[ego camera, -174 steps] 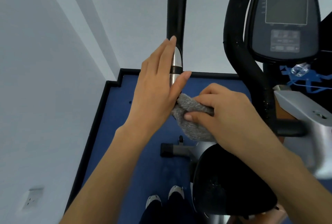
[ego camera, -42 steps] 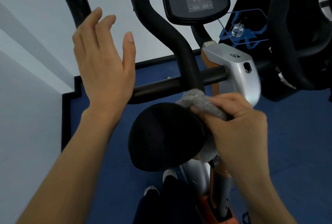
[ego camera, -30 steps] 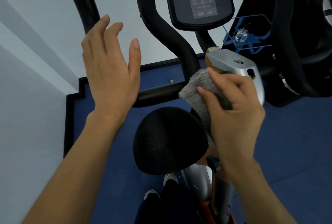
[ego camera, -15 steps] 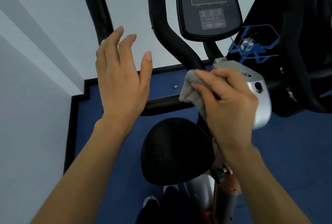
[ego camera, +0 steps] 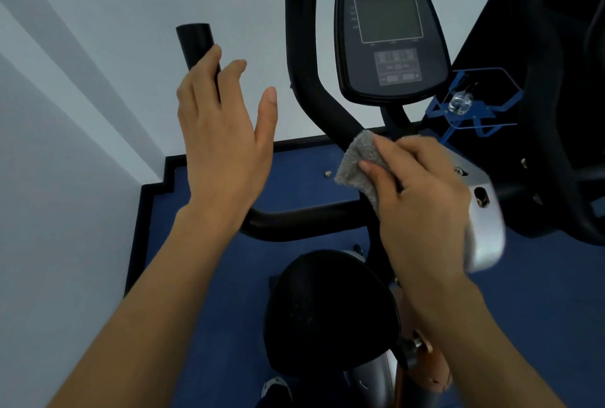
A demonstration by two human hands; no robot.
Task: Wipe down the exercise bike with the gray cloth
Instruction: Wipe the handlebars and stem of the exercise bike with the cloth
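The exercise bike stands below me, with its black saddle (ego camera: 330, 312) at the bottom centre and its console (ego camera: 389, 37) at the top. My right hand (ego camera: 422, 198) grips the gray cloth (ego camera: 357, 162) and presses it where the black handlebar (ego camera: 304, 221) meets the curved upright bar (ego camera: 304, 80), beside the silver housing (ego camera: 484, 230). My left hand (ego camera: 226, 142) hovers flat with fingers spread, holding nothing, in front of the left handle grip (ego camera: 196, 44).
A white wall fills the left and back. Blue floor (ego camera: 540, 293) lies under the bike, edged by a black skirting (ego camera: 154, 191). A blue bottle cage (ego camera: 471, 106) sits right of the console, with dark equipment (ego camera: 556, 80) further right. My shoe (ego camera: 275, 388) shows at the bottom.
My right hand has carried the cloth up from the saddle edge to the handlebar junction. My left hand stayed open and drifted up toward the left grip. The view tilted upward.
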